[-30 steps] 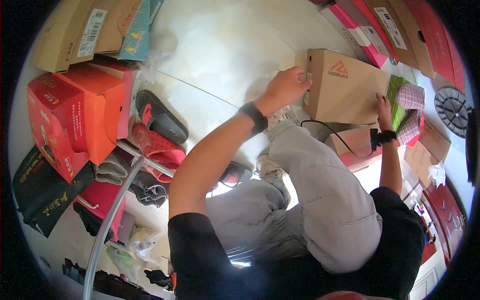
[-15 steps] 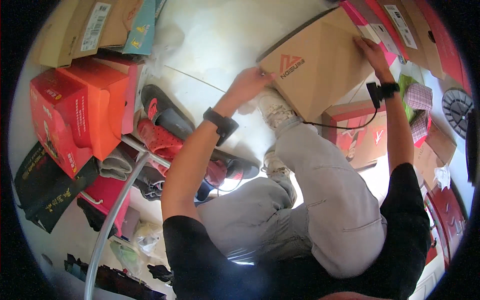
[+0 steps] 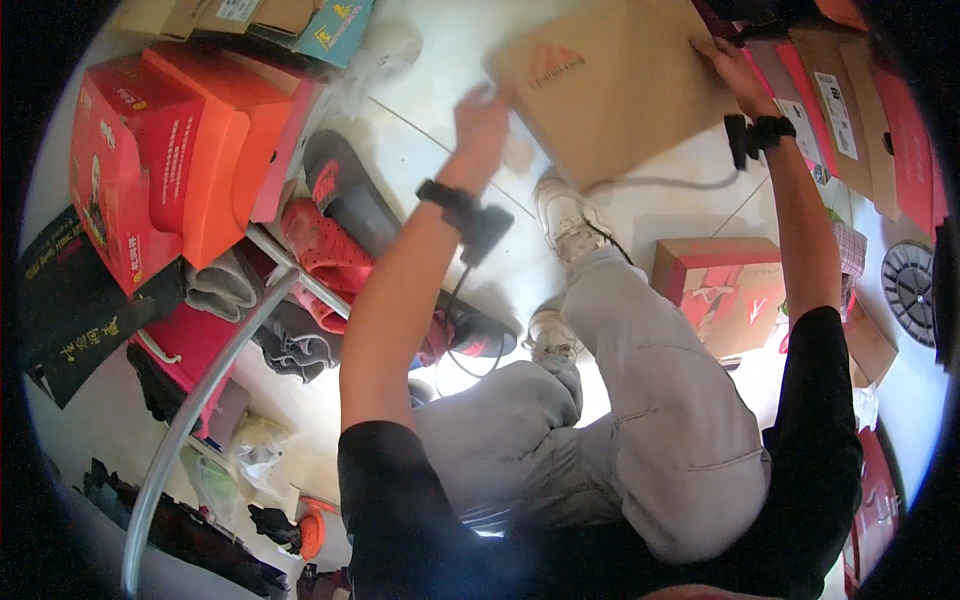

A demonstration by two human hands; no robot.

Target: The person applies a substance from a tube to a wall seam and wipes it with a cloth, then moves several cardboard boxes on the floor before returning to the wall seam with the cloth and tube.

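Observation:
A large brown cardboard box (image 3: pixel 625 110) with an orange mark on its top is held up in front of me, over the tiled floor. My left hand (image 3: pixel 485 125), smeared by motion, is closed at the box's left edge. On the opposite side, my right hand (image 3: pixel 730 72) grips the right edge, its fingers partly hidden there. Both wrists carry black strapped devices; a cable runs from the right wrist device (image 3: pixel 755 138) below the box, and another hangs from the left wrist device (image 3: pixel 470 220). The underside of the box is out of sight.
Red and orange shoe boxes (image 3: pixel 215 150) are stacked at left, beside grey slides (image 3: pixel 355 195) and red clogs (image 3: pixel 325 245). A bent metal tube (image 3: pixel 205 400) crosses the lower left. Right of my shoes lies a red-and-tan box (image 3: pixel 720 290); more boxes (image 3: pixel 840 110) line the far right.
The cardboard box and both hands have moved farther away from me, leaving a gap between it and the red-and-tan box. The whole view has turned slightly.

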